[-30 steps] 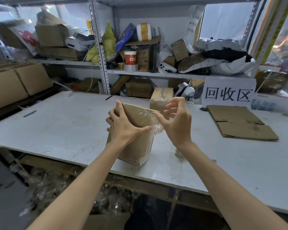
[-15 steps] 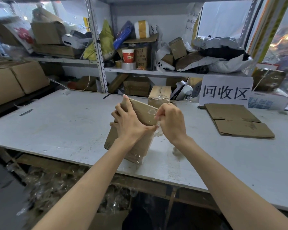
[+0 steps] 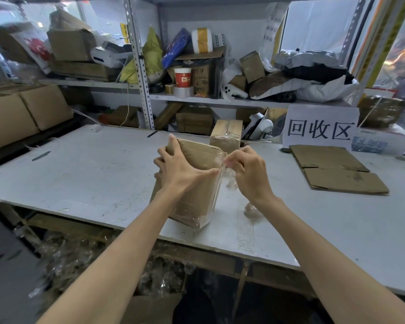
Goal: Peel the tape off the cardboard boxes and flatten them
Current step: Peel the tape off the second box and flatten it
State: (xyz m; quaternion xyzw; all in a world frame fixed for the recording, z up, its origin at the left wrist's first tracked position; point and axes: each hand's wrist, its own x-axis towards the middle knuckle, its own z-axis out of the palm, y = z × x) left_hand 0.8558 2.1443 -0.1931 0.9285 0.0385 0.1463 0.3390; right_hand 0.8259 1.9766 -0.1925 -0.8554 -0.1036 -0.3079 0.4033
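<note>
Cardboard box (image 3: 197, 199) stands upright on the table (image 3: 80, 174), near the front edge, tilted a bit, lower left side hidden behind the left forearm. Left hand (image 3: 180, 170) grips the box top: fingers wrapped over the far-left edge, thumb stretched along the near rim. Right hand (image 3: 249, 171) at the box's top right corner, fingertips pinched on clear tape (image 3: 229, 177) — strip is see-through & glary, so where it ends is hard to make out; the pinch itself mostly hidden by the back of the hand. More clear film wraps the box's bottom right corner. Just right of the box, a crumpled clear wad (image 3: 250, 209) on the table, partly behind the right wrist. Behind the box, touching or not can't tell, a second taped box (image 3: 227, 136), lower part blocked by the held box. Further right of the box, flattened cardboard (image 3: 334, 169) lies flat w/ a white sign (image 3: 319, 129) behind it. Shelves (image 3: 220, 101) behind the box packed w/ clutter, too jumbled to sort out. Below the box, under the table edge, a blurred heap of clear plastic (image 3: 80, 258)
</note>
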